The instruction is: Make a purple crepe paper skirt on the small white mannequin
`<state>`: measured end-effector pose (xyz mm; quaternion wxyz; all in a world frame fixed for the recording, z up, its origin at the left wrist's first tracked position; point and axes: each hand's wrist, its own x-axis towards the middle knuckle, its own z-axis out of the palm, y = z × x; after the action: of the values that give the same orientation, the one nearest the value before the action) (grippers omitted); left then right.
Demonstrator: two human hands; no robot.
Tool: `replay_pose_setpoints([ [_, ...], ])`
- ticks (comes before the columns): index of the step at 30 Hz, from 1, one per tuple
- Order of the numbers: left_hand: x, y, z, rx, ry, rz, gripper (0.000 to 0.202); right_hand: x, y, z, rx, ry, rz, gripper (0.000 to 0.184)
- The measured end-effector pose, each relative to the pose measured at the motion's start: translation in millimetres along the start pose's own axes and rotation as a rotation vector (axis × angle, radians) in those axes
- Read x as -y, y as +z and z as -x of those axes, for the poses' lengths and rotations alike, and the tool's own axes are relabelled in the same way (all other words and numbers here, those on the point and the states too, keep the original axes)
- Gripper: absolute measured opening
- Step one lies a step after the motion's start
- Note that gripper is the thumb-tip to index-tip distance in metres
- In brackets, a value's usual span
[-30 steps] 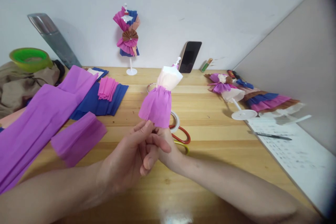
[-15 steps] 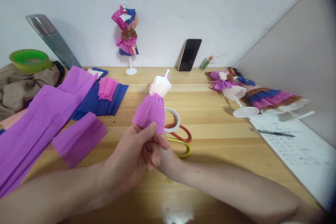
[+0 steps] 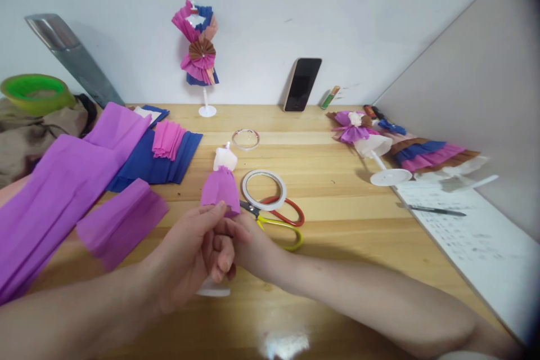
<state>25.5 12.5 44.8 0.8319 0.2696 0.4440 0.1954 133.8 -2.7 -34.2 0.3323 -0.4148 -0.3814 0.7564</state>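
Observation:
A small white dress-form mannequin (image 3: 225, 159) wears a gathered purple crepe-paper skirt (image 3: 220, 188) and leans slightly. Thumb and finger of my left hand (image 3: 198, 250) pinch the hem of that skirt, the other fingers curled. My right hand (image 3: 253, 236) reaches in behind it, close under the skirt; its fingers are hidden, so their grip does not show. Part of a white stand base (image 3: 214, 291) shows below my left hand. Just right of the skirt lie scissors (image 3: 282, 230) with red and yellow handles, and a roll of white tape (image 3: 265, 173) rests over them.
On the left are purple crepe paper (image 3: 63, 185), a cut purple piece (image 3: 122, 225) and blue folded paper (image 3: 181, 163). A dressed mannequin (image 3: 201, 62) and a phone (image 3: 302, 84) stand by the wall. Another mannequin (image 3: 373, 149) lies right, near a pen (image 3: 436, 210) on written paper (image 3: 476, 259).
Both hands and the mannequin have moved left and down in the view. The mannequin looks more upright, and the scissors, tape and a thin ring behind it show more fully.

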Motion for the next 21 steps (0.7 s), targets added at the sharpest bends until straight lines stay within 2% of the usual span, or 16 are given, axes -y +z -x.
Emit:
replay_pose_setpoints([
  [3, 2, -4.6, 2, -0.033, -0.022, 0.032, 0.052, 8, 5, 10, -0.014, 0.069, 0.076, 0.033],
  [7, 8, -14.2, 5, -0.110, -0.061, 0.101, 0.053, 15, 7, 23, 0.053, 0.098, -0.031, 0.027],
  [9, 11, -19.4, 7, -0.153, -0.062, 0.103, 0.055, 26, 4, 31, 0.158, 0.170, 0.145, 0.018],
  [11, 13, -24.1, 9, -0.185, -0.045, 0.084, 0.053, 45, -2, 41, 0.261, 0.212, 0.451, 0.003],
  [12, 14, -26.2, 10, -0.197, -0.032, 0.075, 0.051, 56, -6, 45, 0.276, 0.210, 0.609, 0.010],
  [14, 15, -29.7, 11, -0.204, -0.013, 0.066, 0.044, 79, -17, 50, 0.181, 0.063, 1.015, 0.028],
  [15, 15, -31.1, 12, -0.199, -0.008, 0.061, 0.041, 89, -24, 49, 0.129, -0.025, 1.182, 0.033],
  [16, 15, -32.1, 13, -0.187, -0.007, 0.052, 0.039, 97, -31, 44, 0.024, -0.131, 1.284, 0.033],
  [18, 15, -33.0, 13, -0.161, -0.007, 0.034, 0.036, 107, -46, 25, -0.159, -0.374, 1.359, 0.022],
  [19, 15, -32.8, 14, -0.156, -0.002, 0.028, 0.036, 109, -54, 11, -0.191, -0.503, 1.370, 0.020],
  [20, 15, -32.2, 14, -0.160, 0.006, 0.025, 0.037, 110, -60, -7, -0.192, -0.640, 1.367, 0.032],
  [21, 16, -31.3, 14, -0.173, 0.016, 0.026, 0.038, 109, -67, -25, -0.137, -0.715, 1.364, 0.048],
])
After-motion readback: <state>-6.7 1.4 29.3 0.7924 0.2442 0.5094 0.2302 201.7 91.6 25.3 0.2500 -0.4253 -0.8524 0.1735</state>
